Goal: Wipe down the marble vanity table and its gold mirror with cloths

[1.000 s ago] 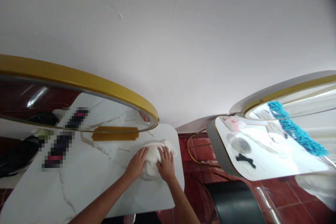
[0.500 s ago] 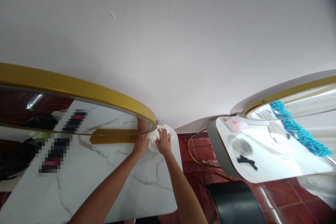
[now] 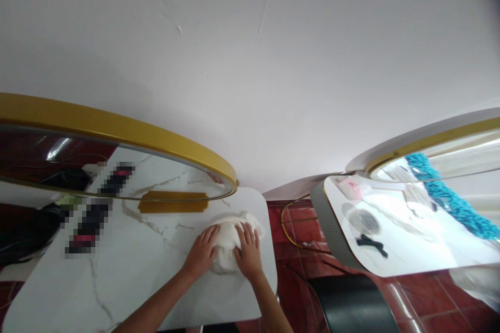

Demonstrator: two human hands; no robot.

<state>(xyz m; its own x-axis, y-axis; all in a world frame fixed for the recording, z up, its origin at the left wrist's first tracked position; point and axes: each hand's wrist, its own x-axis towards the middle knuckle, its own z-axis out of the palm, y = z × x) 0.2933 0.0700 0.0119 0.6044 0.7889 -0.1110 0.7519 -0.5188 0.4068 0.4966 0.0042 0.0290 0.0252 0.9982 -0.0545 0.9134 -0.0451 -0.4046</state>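
A bunched white cloth (image 3: 228, 239) lies on the white marble table (image 3: 136, 276), near its right edge. My left hand (image 3: 201, 252) presses flat on the cloth's left side, fingers stretched out. My right hand (image 3: 248, 252) presses flat on its right side, fingers spread. Both palms bear down on the cloth. Behind them stands an oval gold-framed mirror (image 3: 117, 130) that reflects the tabletop.
A pixelated dark object (image 3: 88, 226) lies on the table's left part. To the right stands a second white table (image 3: 410, 239) with a round clear lid (image 3: 361, 221), a black item (image 3: 371, 243) and a teal duster (image 3: 449, 197). A black chair (image 3: 347, 304) sits between the tables on red tile floor.
Both hands have pulled the cloth back from the mirror's foot at the far table corner toward me, returning to about where they were a second ago.
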